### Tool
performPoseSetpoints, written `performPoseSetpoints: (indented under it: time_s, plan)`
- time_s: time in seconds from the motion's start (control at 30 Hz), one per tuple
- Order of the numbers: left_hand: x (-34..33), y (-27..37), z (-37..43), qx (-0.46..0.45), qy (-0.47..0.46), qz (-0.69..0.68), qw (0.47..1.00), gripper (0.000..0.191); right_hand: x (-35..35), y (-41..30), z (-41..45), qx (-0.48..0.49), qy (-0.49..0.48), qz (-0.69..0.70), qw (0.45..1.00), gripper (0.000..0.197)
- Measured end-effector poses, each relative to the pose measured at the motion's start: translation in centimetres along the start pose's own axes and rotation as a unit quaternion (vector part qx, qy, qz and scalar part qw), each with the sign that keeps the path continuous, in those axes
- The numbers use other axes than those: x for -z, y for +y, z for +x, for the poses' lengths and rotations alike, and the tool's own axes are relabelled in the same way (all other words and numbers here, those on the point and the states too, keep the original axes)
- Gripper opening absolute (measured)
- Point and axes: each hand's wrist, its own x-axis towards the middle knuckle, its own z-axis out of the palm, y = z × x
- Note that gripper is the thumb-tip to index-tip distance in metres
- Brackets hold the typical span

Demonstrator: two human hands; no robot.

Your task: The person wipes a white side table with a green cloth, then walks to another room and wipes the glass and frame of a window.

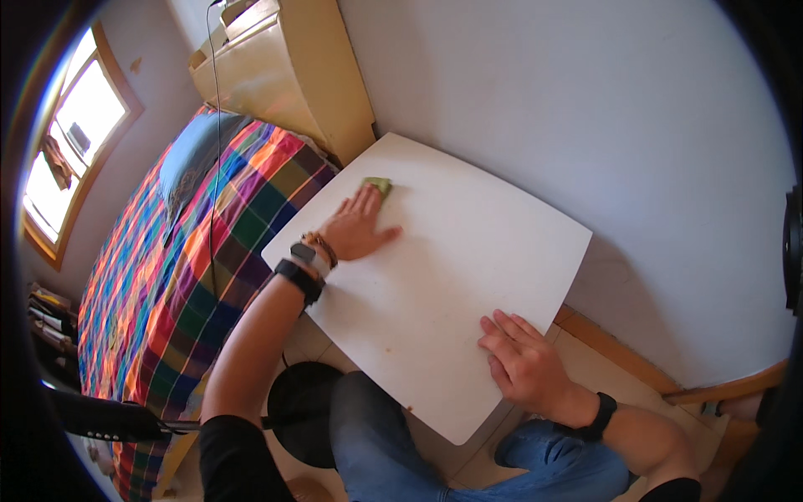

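Observation:
A white tabletop lies before me with a few small brown specks and crumbs on it. My left hand is palm down near its far left part, the fingers over a folded green cloth or sponge; the thumb is spread to the side. Part of the green piece is hidden under the fingertips. My right hand rests on the near right edge of the tabletop, fingers together and slightly bent, with nothing seen in it. Bands are on both wrists.
A bed with a plaid cover and a blue pillow adjoins the table's left side. A beige cabinet stands beyond; a wall runs along the right. Near my legs is a round black base. A thin cable hangs at left.

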Motion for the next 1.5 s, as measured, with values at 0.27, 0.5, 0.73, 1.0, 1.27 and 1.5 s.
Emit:
performPoseSetpoints:
  time_s: [0.27,0.5,0.73,1.0,1.27,1.5]
  plan:
    - [-0.1,9.1,-1.4,-0.168,-0.074,-0.011,0.983,0.098,0.4,0.6,-0.4,-0.023,-0.023,-0.015,0.999,0.025]
    - [-0.8,3.1,0.7,-0.014,-0.058,0.035,0.998,0.099,0.3,0.6,0.0,0.013,-0.012,0.011,1.000,0.027]
    - [0.4,11.0,-5.8,-0.153,-0.060,-0.023,0.986,0.098,-0.2,1.1,-0.4,-0.013,0.008,0.007,1.000,0.037]
    - [0.8,10.3,-5.1,-0.108,-0.057,-0.019,0.992,0.100,0.1,1.4,-0.3,-0.014,0.008,0.013,1.000,0.052]
    - [1.7,16.8,-11.2,-0.219,-0.128,-0.062,0.965,0.096,0.3,3.9,-0.1,-0.090,0.051,0.113,0.988,0.064]
    - [1.8,5.3,-5.3,0.016,-0.051,0.007,0.999,0.088,0.3,4.2,1.0,-0.043,0.071,0.011,0.997,0.055]
